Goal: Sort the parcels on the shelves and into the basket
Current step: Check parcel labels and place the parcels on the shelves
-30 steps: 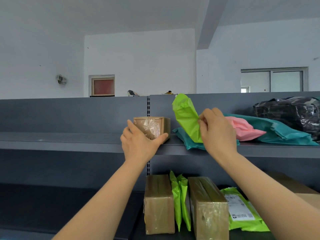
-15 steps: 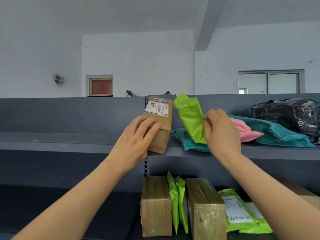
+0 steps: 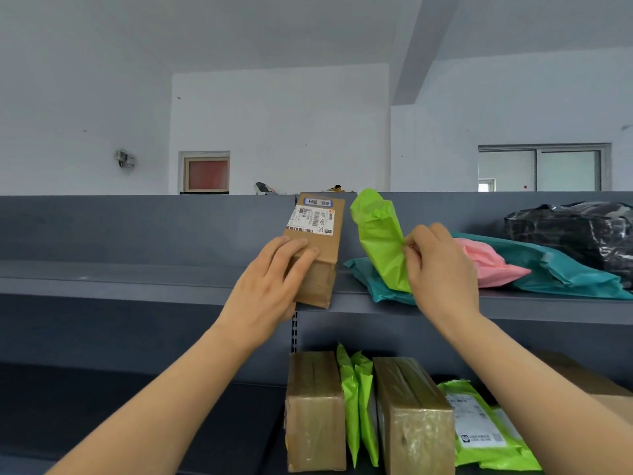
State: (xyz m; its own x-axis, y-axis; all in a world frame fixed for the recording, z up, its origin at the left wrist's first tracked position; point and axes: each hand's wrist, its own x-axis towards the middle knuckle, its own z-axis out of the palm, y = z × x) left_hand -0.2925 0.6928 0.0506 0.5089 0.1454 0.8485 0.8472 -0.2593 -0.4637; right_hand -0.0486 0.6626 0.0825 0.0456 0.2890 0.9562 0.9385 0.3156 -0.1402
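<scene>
Up on the grey metal shelf (image 3: 137, 279), gripped upright by the curled left hand (image 3: 270, 279): a small brown cardboard box (image 3: 318, 241), smooth, with a white label. Beside it, pinched by the right hand (image 3: 442, 269): a crinkly lime-green plastic bag (image 3: 380, 241), resting on a soft teal bag (image 3: 561, 272) near a pink bag (image 3: 489, 262) and a shiny black bag (image 3: 575, 234). Down on the lower shelf (image 3: 171, 406): two taped brown boxes (image 3: 315, 409) with thin green bags (image 3: 356, 406) between.

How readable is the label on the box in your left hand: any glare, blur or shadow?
Head view: soft, even daylight, no hard shadows; the label on the cardboard box in the left hand is glare-free, barcode and large code sharp, fine print too small to read; tape on the lower-shelf box shows sheen; right hand and green mailer unblurred too.
</scene>
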